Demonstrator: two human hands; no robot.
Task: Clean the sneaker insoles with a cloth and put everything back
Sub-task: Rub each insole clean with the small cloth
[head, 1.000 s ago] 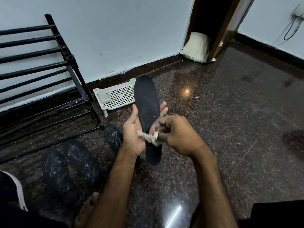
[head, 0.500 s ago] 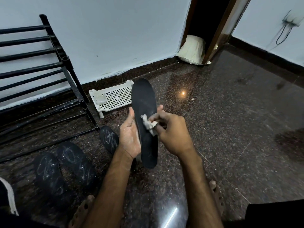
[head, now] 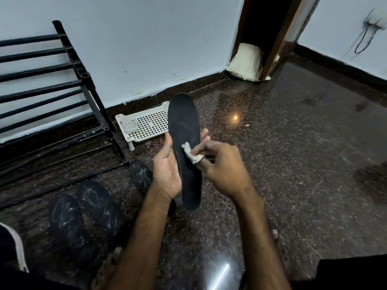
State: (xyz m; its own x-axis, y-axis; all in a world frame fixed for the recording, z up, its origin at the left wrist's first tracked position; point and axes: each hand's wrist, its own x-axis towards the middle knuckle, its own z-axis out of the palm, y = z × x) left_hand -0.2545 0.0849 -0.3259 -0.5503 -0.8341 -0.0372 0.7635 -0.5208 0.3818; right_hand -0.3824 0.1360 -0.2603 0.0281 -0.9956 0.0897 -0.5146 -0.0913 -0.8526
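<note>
Left hand: the left hand (head: pixel 167 174) is cradling a black insole (head: pixel 185 143) from beneath, palm turned up, fingers curling round the far edge of it.
Held insole: it is standing nearly upright above the floor (head: pixel 293 164), toe end pointing away toward the wall, heel end hanging just below the palm.
Right hand: the right hand (head: pixel 222 168) is pinching a small white cloth (head: pixel 191 153) between thumb and fingertips.
Cloth contact: the cloth is pressing against the middle of the held insole's dark top face; faint pale streaks are showing on the surface above it.
Floor insoles: two insoles (head: pixel 83 216) are lying side by side at lower left, each carrying whitish scuff marks.
Third insole: a further marked insole (head: pixel 140 176) is lying just behind the left wrist, partly hidden by it.
Shoe rack: a black shoe rack (head: pixel 52 101) is standing against the wall at left; no shoes are showing on its visible bars.
White basket: a white perforated basket (head: pixel 146 122) is sitting on the floor beside the rack, just behind the held insole.
Doorway: a pale pillow (head: pixel 245 61) is leaning in the doorway at the back.
</note>
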